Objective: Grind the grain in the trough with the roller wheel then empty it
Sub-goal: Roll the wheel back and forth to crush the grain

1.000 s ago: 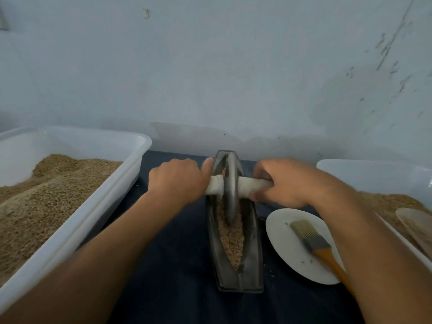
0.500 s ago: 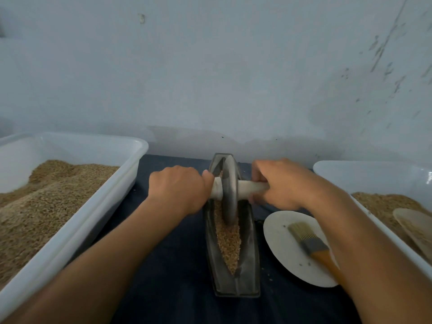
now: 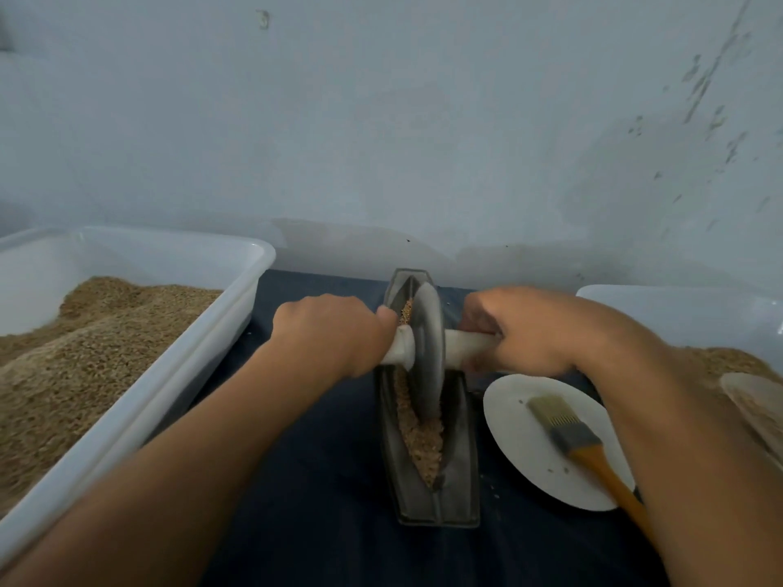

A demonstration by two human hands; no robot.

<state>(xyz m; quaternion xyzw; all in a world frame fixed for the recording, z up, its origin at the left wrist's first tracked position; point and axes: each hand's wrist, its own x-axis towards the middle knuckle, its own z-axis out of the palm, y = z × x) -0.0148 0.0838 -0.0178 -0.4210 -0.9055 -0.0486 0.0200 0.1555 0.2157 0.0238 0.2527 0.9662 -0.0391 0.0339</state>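
Pale scuffed wall (image 3: pixel 423 120) behind, dark cloth (image 3: pixel 330 480) over table. Metal trough (image 3: pixel 459 480) lengthwise at centre, grain (image 3: pixel 423 438) along its groove. Roller wheel (image 3: pixel 426 353) upright in trough's middle. Left hand (image 3: pixel 334 332) wrapped round left end of white handle (image 3: pixel 464 347), right hand (image 3: pixel 529 332) gripping right end. White tub (image 3: pixel 178 383) of grain at left, second tub (image 3: pixel 686 311) at right. Round plate (image 3: pixel 512 413) just right of trough, brush (image 3: pixel 572 434) lying across it.
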